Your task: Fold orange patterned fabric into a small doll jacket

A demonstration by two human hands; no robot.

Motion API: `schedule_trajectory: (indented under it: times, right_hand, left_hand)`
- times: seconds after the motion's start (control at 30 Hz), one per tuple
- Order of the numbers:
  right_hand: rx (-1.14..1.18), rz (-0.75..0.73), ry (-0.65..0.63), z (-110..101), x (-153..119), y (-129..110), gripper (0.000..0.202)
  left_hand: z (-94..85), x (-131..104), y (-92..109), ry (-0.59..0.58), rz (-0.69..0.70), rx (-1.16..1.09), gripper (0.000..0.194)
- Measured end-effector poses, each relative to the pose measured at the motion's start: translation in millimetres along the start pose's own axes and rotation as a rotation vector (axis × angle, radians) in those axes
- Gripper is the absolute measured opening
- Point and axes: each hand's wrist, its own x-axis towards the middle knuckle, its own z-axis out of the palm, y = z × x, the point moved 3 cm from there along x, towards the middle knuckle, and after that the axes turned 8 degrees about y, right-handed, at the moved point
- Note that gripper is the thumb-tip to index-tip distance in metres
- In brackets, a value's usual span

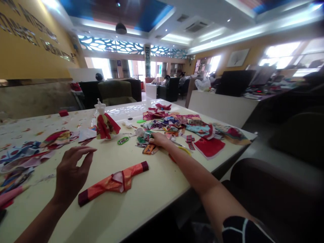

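My left hand (74,168) is raised above the table, its thumb and index fingertips pinched close together. Whatever they hold, if anything, is too small to make out. Below and to its right lies a small orange doll-sized garment (115,182) with dark maroon cuffs and a folded collar. My right hand (159,140) reaches into a pile of fabric scraps, touching green and patterned pieces (144,137); its fingertips are hidden there. An orange patterned scrap (150,149) is just in front of that hand. Yellow-handled scissors (186,151) lie partly under my right forearm.
A miniature dress form (107,126) with a red and gold skirt stands beyond my hands. Near it is a green oval case of pins (123,140). Red cloth (209,147) lies at the right; more scraps (21,153) spread left. A chair (268,182) stands beside the table's right edge.
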Motion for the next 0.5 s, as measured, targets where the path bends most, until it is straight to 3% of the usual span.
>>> schedule_trajectory:
  times: [0.1,0.23,0.37,0.5]
  right_hand:
    - [-0.018,-0.031,-0.002,15.3,-0.2,-23.6,0.032]
    - [-0.008,-0.056,0.062,25.0,-3.0,-39.0,0.032]
    - [0.006,-0.049,0.173,20.4,-0.9,-32.4,0.03]
    - [0.015,-0.048,0.316,8.0,-7.4,-23.3,0.024]
  left_hand:
    - [11.7,-10.6,-14.7,-0.015,-0.049,-0.001,0.014]
    - [10.1,-28.4,-30.0,-0.015,-0.086,-0.004,0.025]
    - [8.0,-33.8,-39.0,-0.025,-0.086,-0.038,0.033]
    - [3.8,-34.5,-32.2,0.005,-0.011,-0.044,0.022]
